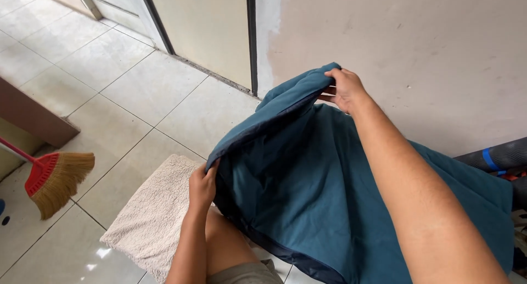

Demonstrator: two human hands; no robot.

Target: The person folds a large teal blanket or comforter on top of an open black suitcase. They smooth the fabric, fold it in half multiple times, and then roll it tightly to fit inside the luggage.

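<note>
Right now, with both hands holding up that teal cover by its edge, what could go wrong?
The left hand and right hand pinch only the edge of the teal cover, so the fabric might slip free. Its lower part drapes toward the glossy tiled floor and may drag there. The cream fleece mat lies on that shiny tile and could slide underfoot.

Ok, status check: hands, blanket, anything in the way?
Left hand and right hand both grip the blanket edge, held up. Rug beneath. Broom off to the side, apart.
</note>
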